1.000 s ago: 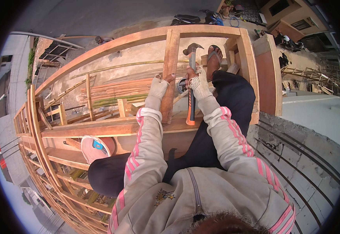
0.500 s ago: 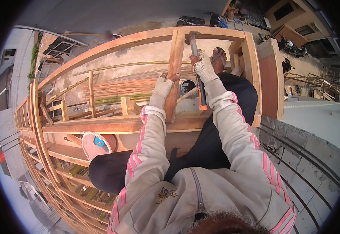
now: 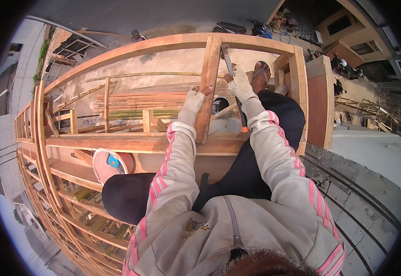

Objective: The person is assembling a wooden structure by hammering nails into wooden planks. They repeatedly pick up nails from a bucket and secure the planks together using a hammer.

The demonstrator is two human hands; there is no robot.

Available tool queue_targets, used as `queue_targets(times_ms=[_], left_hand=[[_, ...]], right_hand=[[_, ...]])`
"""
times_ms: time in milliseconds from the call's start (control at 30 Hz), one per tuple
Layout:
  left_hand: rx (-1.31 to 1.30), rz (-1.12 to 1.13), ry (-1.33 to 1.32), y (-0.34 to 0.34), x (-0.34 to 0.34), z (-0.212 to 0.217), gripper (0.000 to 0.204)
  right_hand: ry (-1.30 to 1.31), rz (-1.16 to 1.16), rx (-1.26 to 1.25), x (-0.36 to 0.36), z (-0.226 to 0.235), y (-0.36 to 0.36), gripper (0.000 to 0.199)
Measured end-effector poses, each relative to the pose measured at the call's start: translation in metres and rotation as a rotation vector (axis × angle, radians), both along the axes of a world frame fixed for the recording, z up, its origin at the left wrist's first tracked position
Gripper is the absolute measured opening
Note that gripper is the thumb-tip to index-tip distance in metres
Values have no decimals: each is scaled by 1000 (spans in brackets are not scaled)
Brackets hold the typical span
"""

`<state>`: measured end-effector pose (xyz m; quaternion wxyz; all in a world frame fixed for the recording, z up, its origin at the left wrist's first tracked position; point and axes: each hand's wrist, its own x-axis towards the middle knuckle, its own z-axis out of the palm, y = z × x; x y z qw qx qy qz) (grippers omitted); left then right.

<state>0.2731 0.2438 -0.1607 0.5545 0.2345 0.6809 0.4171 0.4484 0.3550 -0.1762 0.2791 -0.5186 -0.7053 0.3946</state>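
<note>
My right hand (image 3: 241, 85), in a pale knit fingerless glove, is closed around the shaft of a hammer (image 3: 227, 60). The hammer's head is at the far end, just right of a short wooden crosspiece (image 3: 206, 99). Its dark grip with an orange butt points back toward me. On the crosspiece's left side my left hand (image 3: 194, 100), gloved the same way, is closed on it, thumb over the top face. The crosspiece spans from the curved far beam (image 3: 163, 44) to the near beam (image 3: 140, 145). Whether a nail is there I cannot tell.
A pinkish-white bucket (image 3: 100, 171) with a blue item inside stands left of my knee. Below the frame lie long timber strips (image 3: 140, 102) and a dark round container (image 3: 220, 105). A board post (image 3: 319, 103) rises at right. Far off, a person (image 3: 137, 36) is on the ground.
The hammer has turned slightly in my right hand, its head dropping a little nearer and its grip swinging right. My left hand keeps its hold on the crosspiece. The view has shifted slightly.
</note>
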Motion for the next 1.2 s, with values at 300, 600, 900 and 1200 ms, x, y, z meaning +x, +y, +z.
queue_targets(times_ms=[300, 600, 900, 1200], left_hand=[[-73, -79, 15, -6, -3, 22, 105], [-23, 16, 4, -6, -6, 4, 98], [-77, -85, 47, -9, -9, 10, 103], [-25, -43, -20, -10, -9, 1, 101]], right_hand=[[705, -441, -366, 2, 12, -3, 23], [-168, 93, 24, 3, -12, 0, 53], [624, -22, -166, 0, 73, -41, 38], [414, 26, -20, -11, 41, -66, 32]])
